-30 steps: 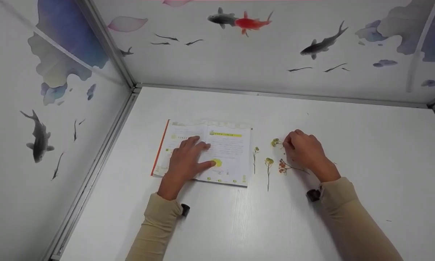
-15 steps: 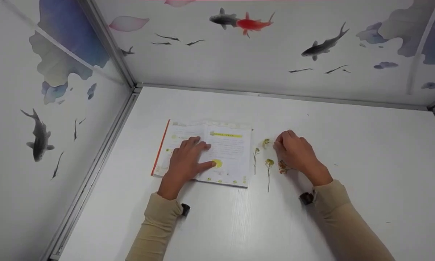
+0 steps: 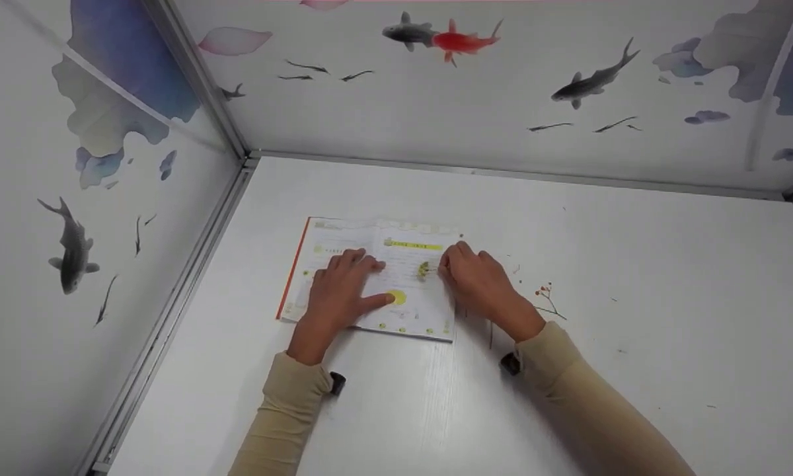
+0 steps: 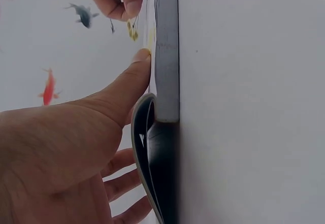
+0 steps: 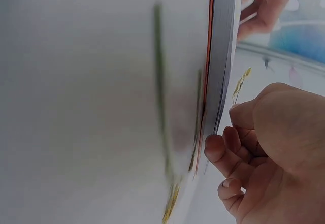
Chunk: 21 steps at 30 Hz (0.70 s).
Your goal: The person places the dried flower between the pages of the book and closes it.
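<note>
An open book (image 3: 429, 320) with printed pages lies on the white table. My left hand (image 3: 337, 287) rests spread across its pages, thumb stretched toward a yellow printed circle. In the left wrist view the thumb (image 4: 122, 92) presses on the page above the grey page block. Thumb and fingertips of my right hand (image 3: 479, 281) pinch a yellow dried flower sprig (image 3: 423, 270) by its stem, its head over the right-hand page. The right wrist view shows this sprig (image 5: 242, 83) rising past the thumb. Two other stems beside the book are mostly hidden under the right hand in the head view.
A dried sprig with small orange-red berries (image 3: 547, 301) lies on the table to the right of my right hand. In the right wrist view, a blurred green stem (image 5: 160, 82) lies next to the book's edge. Tiny plant bits are scattered about. Panels with painted fish stand behind and left.
My right hand has moved left from the table to the book, carrying the pinched flower sprig over the right page. The berry sprig has come into view. My left hand stays in place.
</note>
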### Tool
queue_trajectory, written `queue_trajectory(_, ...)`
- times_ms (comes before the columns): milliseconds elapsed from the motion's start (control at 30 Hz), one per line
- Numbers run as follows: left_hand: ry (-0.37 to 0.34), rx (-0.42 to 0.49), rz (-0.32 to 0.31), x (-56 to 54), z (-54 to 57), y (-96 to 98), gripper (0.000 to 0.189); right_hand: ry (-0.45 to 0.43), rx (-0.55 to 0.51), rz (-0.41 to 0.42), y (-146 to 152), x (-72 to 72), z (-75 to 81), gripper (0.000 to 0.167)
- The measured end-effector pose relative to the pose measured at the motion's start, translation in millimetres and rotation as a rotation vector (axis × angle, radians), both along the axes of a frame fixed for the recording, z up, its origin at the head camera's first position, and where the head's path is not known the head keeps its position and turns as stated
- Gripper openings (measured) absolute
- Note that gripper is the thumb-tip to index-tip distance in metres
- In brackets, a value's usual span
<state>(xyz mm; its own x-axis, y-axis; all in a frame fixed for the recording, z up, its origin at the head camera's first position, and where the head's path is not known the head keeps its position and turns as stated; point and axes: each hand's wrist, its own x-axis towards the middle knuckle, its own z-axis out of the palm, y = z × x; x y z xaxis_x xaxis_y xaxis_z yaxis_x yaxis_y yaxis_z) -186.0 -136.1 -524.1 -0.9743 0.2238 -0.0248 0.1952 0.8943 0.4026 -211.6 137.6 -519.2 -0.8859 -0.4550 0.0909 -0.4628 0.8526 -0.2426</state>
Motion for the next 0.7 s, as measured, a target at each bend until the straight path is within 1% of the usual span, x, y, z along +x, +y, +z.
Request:
queue_trajectory(133,0.001,0.004,0.005,0.3,-1.0,1.4,0.063,0.034,0.014,0.027,-14,0.4,0.2,0.014)
queue_trajectory(300,-0.013,-0.003,0.014,1.1,0.5,2.0,0.064,0.026,0.004,-0.001,-20,-1.2,-0.5,0.016)
queue_trajectory(533,0.010,0.007,0.017,2.2,2.2,0.4,0.063,-0.015,-0.018,-0.029,-24,-7.7,-1.5,0.017)
queue_trajectory(700,-0.006,-0.002,0.026,2.5,1.9,1.7,0.063,-0.062,-0.089,-0.035,-22,-10.3,-3.2,0.016)
